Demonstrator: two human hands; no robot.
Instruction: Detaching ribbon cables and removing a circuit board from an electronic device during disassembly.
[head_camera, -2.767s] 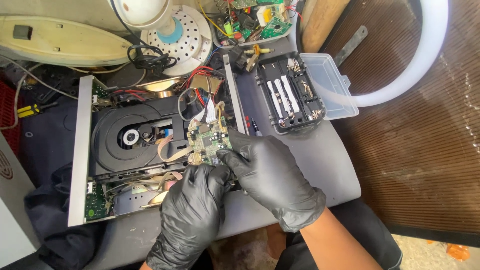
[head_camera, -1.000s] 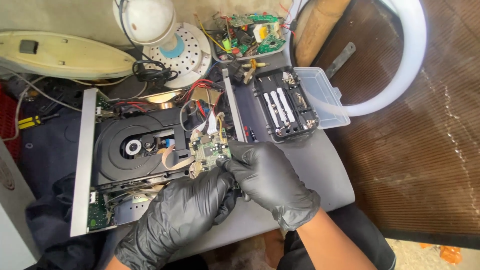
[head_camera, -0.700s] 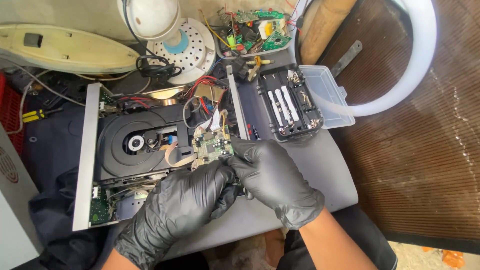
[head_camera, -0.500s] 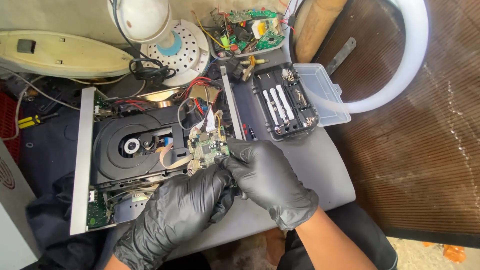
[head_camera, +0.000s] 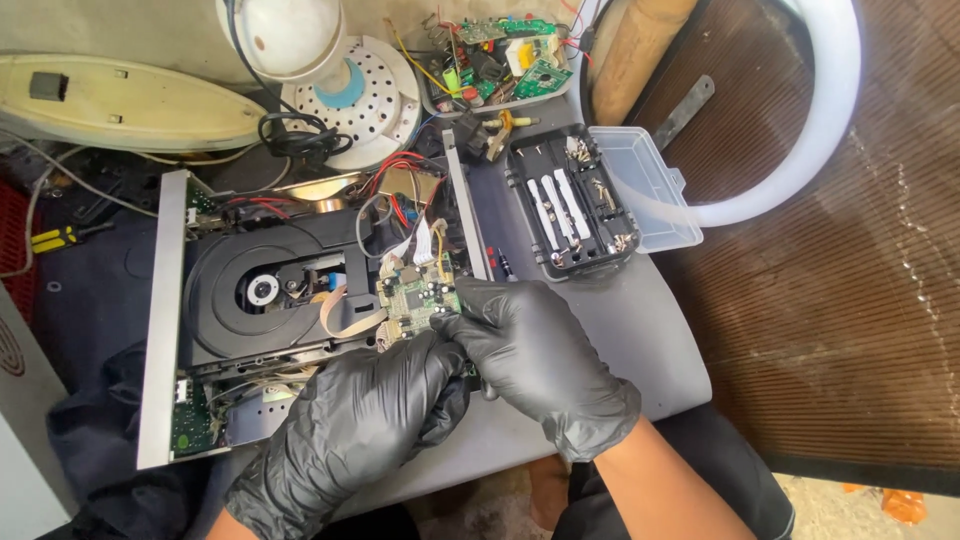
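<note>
Two hands in black gloves are working over an open disc player (head_camera: 300, 310) on the desk (head_camera: 640, 330). The left hand (head_camera: 365, 425) is curling its fingers under the near edge of a small green circuit board (head_camera: 420, 300) and is touching it. The right hand (head_camera: 535, 360) is bending its fingers and pinching the right edge of the same board, so its grip is closing on the board. I cannot tell how tightly the left hand is gripping, because the fingertips are hiding under the board.

The board is sitting at the right side of the player, just beside the black disc tray (head_camera: 265, 295). It is looking green with tiny silver and black parts on it. White wires and a flat tan ribbon cable (head_camera: 340, 315) are joining it to the player.

A black tool case (head_camera: 570, 210) with a clear lid is lying open near the right hand. A white fan (head_camera: 350, 95) is resting farther back. A white ring light (head_camera: 835, 110) is standing off to the right.
</note>
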